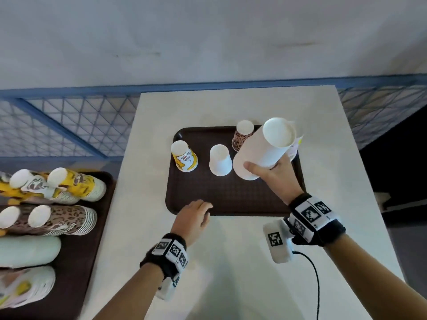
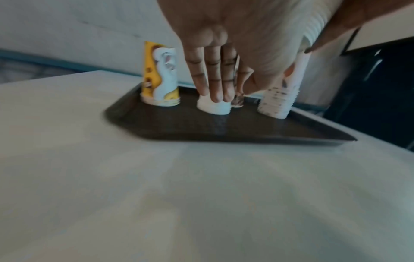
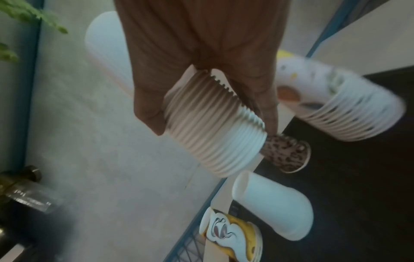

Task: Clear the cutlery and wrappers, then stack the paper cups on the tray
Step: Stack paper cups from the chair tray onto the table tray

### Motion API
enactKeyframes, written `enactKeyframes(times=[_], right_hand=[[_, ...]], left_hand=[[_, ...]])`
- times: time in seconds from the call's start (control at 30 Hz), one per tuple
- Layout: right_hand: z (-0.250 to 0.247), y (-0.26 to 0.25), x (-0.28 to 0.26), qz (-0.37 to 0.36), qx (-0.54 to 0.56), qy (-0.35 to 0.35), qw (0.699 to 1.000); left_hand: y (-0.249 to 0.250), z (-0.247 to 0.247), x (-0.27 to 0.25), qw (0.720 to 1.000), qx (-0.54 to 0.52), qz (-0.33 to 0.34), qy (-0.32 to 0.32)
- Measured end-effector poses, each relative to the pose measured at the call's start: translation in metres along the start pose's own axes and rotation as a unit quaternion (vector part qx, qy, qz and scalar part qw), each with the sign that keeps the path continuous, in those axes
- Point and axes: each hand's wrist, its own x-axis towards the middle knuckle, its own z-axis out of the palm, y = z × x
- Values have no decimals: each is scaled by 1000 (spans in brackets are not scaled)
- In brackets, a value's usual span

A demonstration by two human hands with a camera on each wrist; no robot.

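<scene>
A brown tray [image 1: 231, 197] lies on the white table [image 1: 231, 262]. Upside down on it stand a yellow cartoon cup [image 1: 184, 157], a plain white cup [image 1: 220, 160] and a leopard-print cup [image 1: 242, 135]. My right hand [image 1: 265, 169] grips a tall stack of white cups [image 1: 263, 146], tilted, its lower end over the tray's right side. In the right wrist view my fingers curl round that white stack [image 3: 212, 127]. Behind it is a printed white stack [image 3: 336, 102]. My left hand [image 1: 196, 215] hovers at the tray's near edge, holding nothing, its fingers [image 2: 212, 79] straight.
A second brown tray [image 1: 76, 250] on the left holds several cup stacks lying on their sides. A blue mesh railing [image 1: 69, 125] runs behind the table. A black cable [image 1: 316, 285] trails from my right wrist over the table's near right part.
</scene>
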Motion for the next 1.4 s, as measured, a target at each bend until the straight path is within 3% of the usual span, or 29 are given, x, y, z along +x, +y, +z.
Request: enactKeyframes(times=[0.17,0.3,0.47,0.73,0.83,0.93,1.07,1.23,1.33,1.4], right_hand=[[51,-15,41,-5,-30,-24,999],[78,-11,62,13,-48,0,999],[98,7,69,29,-89,11,996],[105,39,56,84,-114,26,990],[104,39,35,37,-137,99,985],[114,36,10,-101,-205,170,959],[161,21,-12,-257,-232,102,933],[244,0,-39,-418,-219,20,882],[292,-4,-56,-418,-195,-62,885],[321,-9,-60,-375,-176,-143,899]], left_hand=[[-56,10,-73,989,97,-108,-19],[-89,22,-120,967,86,-211,-118],[-100,33,-150,963,48,-234,-123],[-102,33,-152,964,6,-241,-112],[-98,29,-151,963,10,-242,-119],[-95,24,-148,959,29,-239,-147],[-96,18,-153,956,39,-237,-171],[-98,-2,-185,950,39,-296,-90],[-109,-23,-204,947,14,-316,51],[-125,-42,-212,927,-5,-340,160]])
